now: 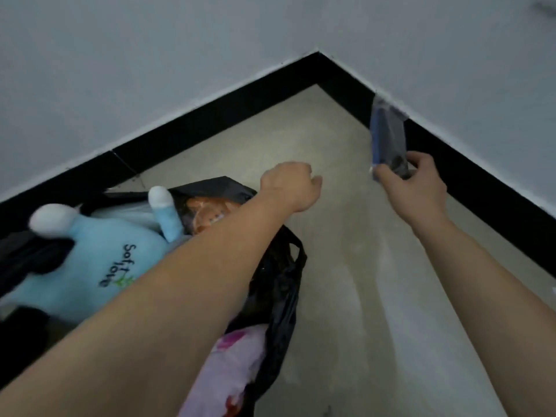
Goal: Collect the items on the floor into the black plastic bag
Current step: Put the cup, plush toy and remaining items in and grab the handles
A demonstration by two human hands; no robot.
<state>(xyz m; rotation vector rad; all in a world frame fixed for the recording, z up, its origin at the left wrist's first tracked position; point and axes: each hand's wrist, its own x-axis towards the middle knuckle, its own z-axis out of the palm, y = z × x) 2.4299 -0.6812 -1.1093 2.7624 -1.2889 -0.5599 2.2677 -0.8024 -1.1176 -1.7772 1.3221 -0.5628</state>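
Observation:
The black plastic bag lies open on the floor at the left. In it are a light blue plush toy with "Soft love" on it, an orange item and a pink-and-white item. My left arm reaches over the bag, and my left hand hangs beyond its far edge with fingers curled downward; I see nothing in it. My right hand pinches the lower end of a flat blue-and-black packet in clear wrap, held upright above the floor near the right wall.
This is a room corner: grey-white walls with a black skirting board on both sides. The beige floor lies bare between the bag and the right wall.

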